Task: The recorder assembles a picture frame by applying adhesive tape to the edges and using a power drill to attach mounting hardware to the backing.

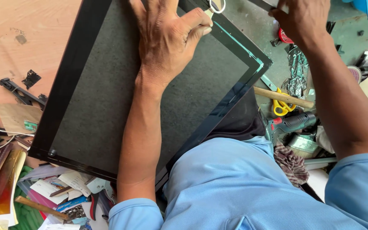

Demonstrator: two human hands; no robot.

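Picture frame (107, 98) is pinned face-down on worktop (26, 34) by left hand (167, 38), fingers spread flat to steady it; right hand (303, 19) is closed on a dark edge piece (264, 3).

Scissors (283, 105) right of frame (107, 98)

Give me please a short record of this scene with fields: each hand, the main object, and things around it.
Left hand: pressed flat on the dark backing board of the frame, thumb by a small metal ring
Right hand: at the frame's far edge, gripping something mostly out of view
Main object: black picture frame, face down, tilted on the wooden table
Nearby right: yellow scissors, hammer handle, cordless drill
Nearby left: papers and cards
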